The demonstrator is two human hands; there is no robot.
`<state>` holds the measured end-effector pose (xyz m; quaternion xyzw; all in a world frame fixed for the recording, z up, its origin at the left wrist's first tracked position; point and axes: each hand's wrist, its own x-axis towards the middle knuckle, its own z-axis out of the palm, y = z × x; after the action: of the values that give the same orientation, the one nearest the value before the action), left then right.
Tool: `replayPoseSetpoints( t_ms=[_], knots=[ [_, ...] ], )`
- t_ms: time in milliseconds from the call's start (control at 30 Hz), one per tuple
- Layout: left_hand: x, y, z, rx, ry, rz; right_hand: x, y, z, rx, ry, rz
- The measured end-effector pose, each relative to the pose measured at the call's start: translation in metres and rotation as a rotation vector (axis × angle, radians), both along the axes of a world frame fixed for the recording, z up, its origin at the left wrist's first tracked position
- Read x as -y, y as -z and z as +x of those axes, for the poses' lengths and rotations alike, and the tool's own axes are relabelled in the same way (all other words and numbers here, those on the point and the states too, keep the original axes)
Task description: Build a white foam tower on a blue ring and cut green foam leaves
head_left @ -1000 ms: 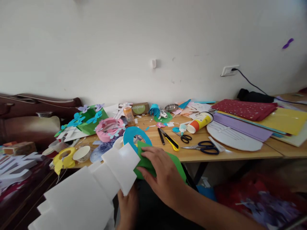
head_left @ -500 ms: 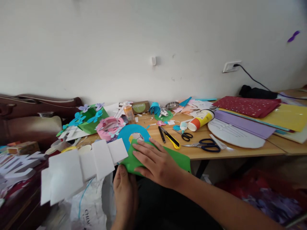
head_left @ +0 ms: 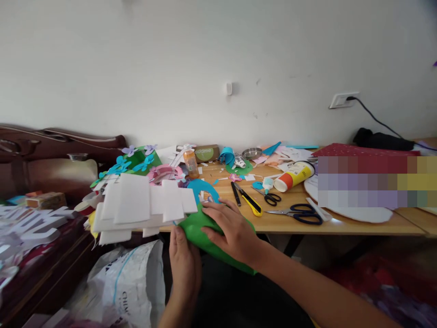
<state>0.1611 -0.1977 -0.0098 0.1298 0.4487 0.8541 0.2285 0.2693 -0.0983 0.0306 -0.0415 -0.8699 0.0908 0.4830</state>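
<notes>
Grasping the green sheet (head_left: 201, 233) near its edge, the left hand (head_left: 185, 260) is steadying it beneath the right hand (head_left: 235, 232), which is pressing open-fingered, ideally evenly

Left hand (head_left: 184, 257) holds green sheet (head_left: 194, 231) at its left end | right hand (head_left: 234, 233) lies spread over it | white panels (head_left: 132, 199) jut leftward | yellow utility knife (head_left: 253, 206), larger scissors (head_left: 303, 214) on wooden table (head_left: 285, 200)

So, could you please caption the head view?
Right hand on green sheet, left hand at its edge, white panels alongside.
</notes>
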Motion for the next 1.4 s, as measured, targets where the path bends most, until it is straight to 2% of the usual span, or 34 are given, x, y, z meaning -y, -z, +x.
replayPoseSetpoints(
  t_ms=[133, 267, 467, 567, 700, 767, 833, 1100, 1200, 1400],
  knots=[
    [-0.005, -0.001, -0.001, 0.011, 0.025, 0.027, 0.002, 0.004, -0.004, -0.04, 0.002, -0.095],
    [-0.011, -0.003, 0.0, 0.028, 0.03, 0.03, 0.004, 0.006, -0.007, -0.037, 0.095, -0.15],
    [-0.022, 0.002, -0.007, 0.027, -0.007, -0.034, -0.001, 0.01, -0.017, -0.038, 0.246, -0.099],
    [-0.027, 0.002, -0.015, 0.002, 0.037, -0.072, -0.005, 0.012, -0.023, -0.042, 0.294, -0.063],
    [-0.027, -0.003, -0.023, -0.173, 0.174, -0.084, -0.012, 0.012, -0.03, -0.071, 0.351, -0.058],
    [-0.025, -0.006, -0.025, -0.264, 0.229, -0.067, -0.015, 0.01, -0.031, -0.1, 0.35, -0.051],
    [-0.024, -0.009, -0.025, -0.299, 0.231, -0.053, -0.018, 0.007, -0.031, -0.13, 0.327, -0.042],
    [-0.023, -0.019, -0.025, -0.28, 0.211, -0.069, -0.02, 0.003, -0.019, -0.171, 0.208, -0.04],
    [-0.021, -0.019, -0.027, -0.311, 0.204, -0.117, -0.02, 0.007, -0.017, -0.171, 0.205, -0.046],
    [-0.023, -0.016, -0.029, -0.525, 0.123, -0.27, -0.022, 0.014, -0.02, -0.224, 0.238, -0.076]
  ],
)
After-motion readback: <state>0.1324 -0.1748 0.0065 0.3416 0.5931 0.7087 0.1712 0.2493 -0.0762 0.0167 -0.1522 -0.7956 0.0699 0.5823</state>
